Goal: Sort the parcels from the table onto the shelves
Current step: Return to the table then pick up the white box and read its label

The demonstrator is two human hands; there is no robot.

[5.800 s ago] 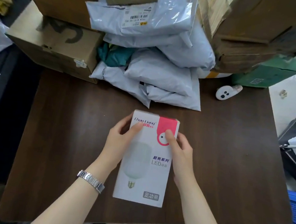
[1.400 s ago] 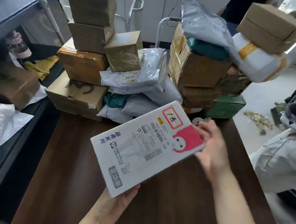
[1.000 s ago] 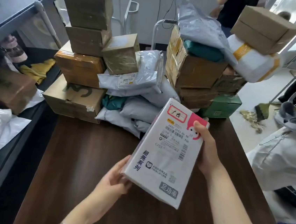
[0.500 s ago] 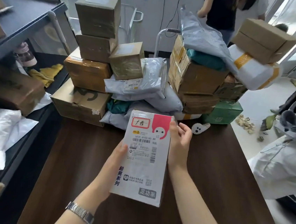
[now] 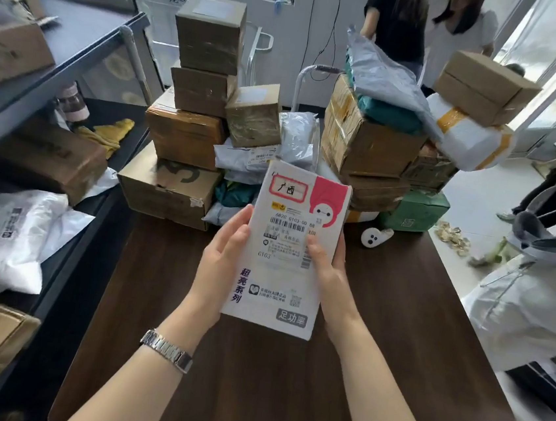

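Above dark table [image 5: 395, 325]: white box [image 5: 291, 246] held upright, label facing camera. Left hand [image 5: 221, 259] grips its left edge, right hand [image 5: 327, 267] its right edge. Parcel pile [image 5: 208, 141] behind; shelves [image 5: 81, 49] at left.

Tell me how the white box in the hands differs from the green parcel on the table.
The white box is flat, printed, and held up by both hands; the green parcel is bulkier and sits under brown cartons. The white box shows a barcode label facing the camera; the green parcel shows only a small label. Both remain unshelved.
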